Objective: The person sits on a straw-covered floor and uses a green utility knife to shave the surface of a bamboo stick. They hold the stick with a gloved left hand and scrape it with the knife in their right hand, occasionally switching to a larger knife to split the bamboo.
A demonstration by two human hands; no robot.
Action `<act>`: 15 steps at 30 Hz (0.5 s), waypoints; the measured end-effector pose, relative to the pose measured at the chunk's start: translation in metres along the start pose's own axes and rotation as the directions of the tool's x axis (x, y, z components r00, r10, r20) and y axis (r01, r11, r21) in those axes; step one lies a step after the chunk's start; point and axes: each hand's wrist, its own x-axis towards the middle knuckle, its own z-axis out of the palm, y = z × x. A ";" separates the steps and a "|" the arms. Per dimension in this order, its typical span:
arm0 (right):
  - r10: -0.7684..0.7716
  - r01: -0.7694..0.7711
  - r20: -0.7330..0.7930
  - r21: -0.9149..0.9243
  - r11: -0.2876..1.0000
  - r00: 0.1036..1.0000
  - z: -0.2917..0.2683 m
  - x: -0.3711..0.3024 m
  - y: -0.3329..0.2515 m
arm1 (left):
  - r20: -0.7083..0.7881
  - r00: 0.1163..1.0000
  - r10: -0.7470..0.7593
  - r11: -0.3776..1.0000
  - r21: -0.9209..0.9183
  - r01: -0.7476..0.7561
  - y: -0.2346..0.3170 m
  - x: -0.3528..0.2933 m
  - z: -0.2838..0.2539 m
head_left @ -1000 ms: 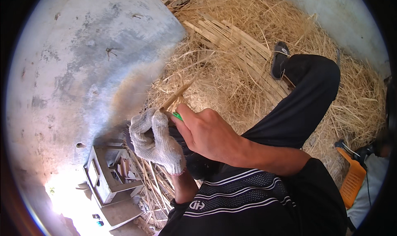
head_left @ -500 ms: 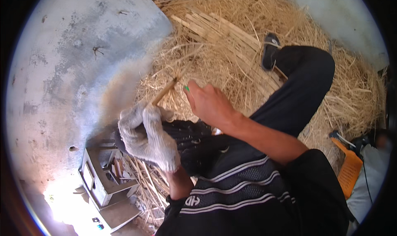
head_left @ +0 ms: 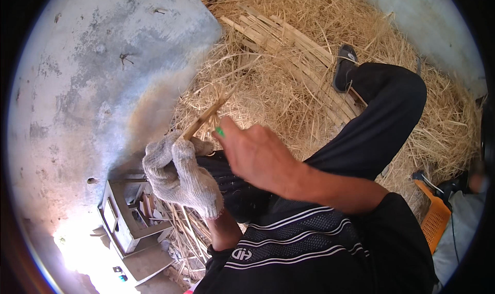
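My left hand (head_left: 183,175), in a pale knitted glove, is closed around a narrow bamboo piece (head_left: 202,120). The piece slants up and away to the right, and its far end frays into thin shavings. My bare right hand (head_left: 260,157) is closed on a tool with a green handle (head_left: 220,132); only the handle's tip shows by the thumb. What kind of tool it is stays hidden behind the fist. This fist is close to the right of the gloved fingers, below the frayed end. A dark cloth lies across my lap under both hands.
Straw-like shavings (head_left: 278,103) cover the floor ahead, with long split bamboo strips (head_left: 294,46) among them. A worn wall (head_left: 103,77) rises at left. A wooden stool-like frame (head_left: 124,227) stands lower left. An orange plastic chair (head_left: 435,219) and part of another person are at right.
My right hand has come down and left, nearer my body and the gloved hand, with the green handle still in it. The left hand keeps its hold on the bamboo piece, nearly in place.
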 end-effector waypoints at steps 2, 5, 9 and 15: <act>-0.042 0.045 -0.046 0.075 0.996 0.998 0.005 -0.002 -0.009 | 0.007 1.000 -0.008 1.000 -0.016 0.008 0.001 0.001 0.002; 0.060 -0.061 -0.039 -0.036 0.997 0.997 0.017 0.009 0.032 | 0.007 1.000 -0.014 1.000 0.016 0.014 0.000 0.001 0.003; 0.031 -0.033 0.038 0.065 0.997 0.999 0.001 0.002 -0.017 | -0.022 0.998 -0.054 0.997 0.048 0.055 0.005 0.003 -0.002; 0.020 -0.019 -0.021 0.057 0.998 1.000 0.018 0.009 0.013 | -0.023 0.998 -0.055 0.998 -0.023 0.055 0.004 0.000 0.005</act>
